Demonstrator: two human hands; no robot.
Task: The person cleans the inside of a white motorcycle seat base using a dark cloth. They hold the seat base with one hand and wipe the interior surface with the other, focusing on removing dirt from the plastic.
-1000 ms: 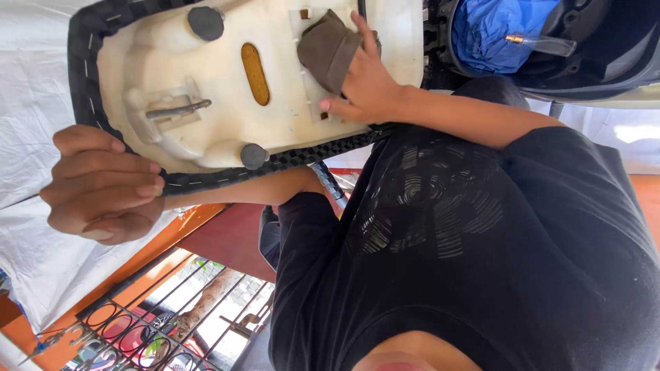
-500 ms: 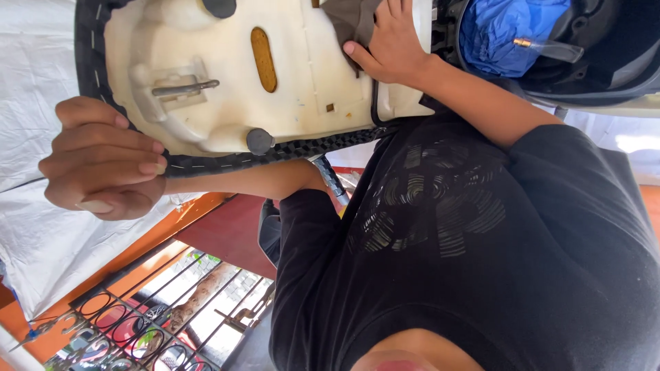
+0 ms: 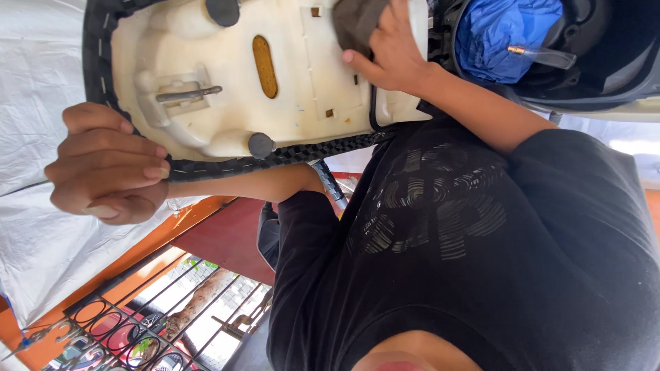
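At the far left a white sheet (image 3: 34, 227) hangs behind an orange-framed metal grille (image 3: 117, 323); in front of it the left hand (image 3: 106, 165) is closed into a fist, fingers curled tight round the black stitched rim (image 3: 227, 165) of an upturned scooter seat (image 3: 302, 96), gripping it at its lower corner. The seat's cream plastic underside faces the camera and fills the top middle of the view; on it, from the left, sit a metal latch hook (image 3: 187, 94), 1 orange oval pad (image 3: 265, 66) and 2 round black rubber stops, one at the top edge (image 3: 222, 10) and one near the rim (image 3: 261, 145). Further right the right hand (image 3: 392, 48) lies on the underside, fingers bent over a brown cloth (image 3: 354, 24) and pressing it against the plastic, thumb stretched out to the left. Below is the person's black shirt (image 3: 447, 240); at the top right a blue bundle (image 3: 505, 31) lies in the dark storage tub (image 3: 598, 62).
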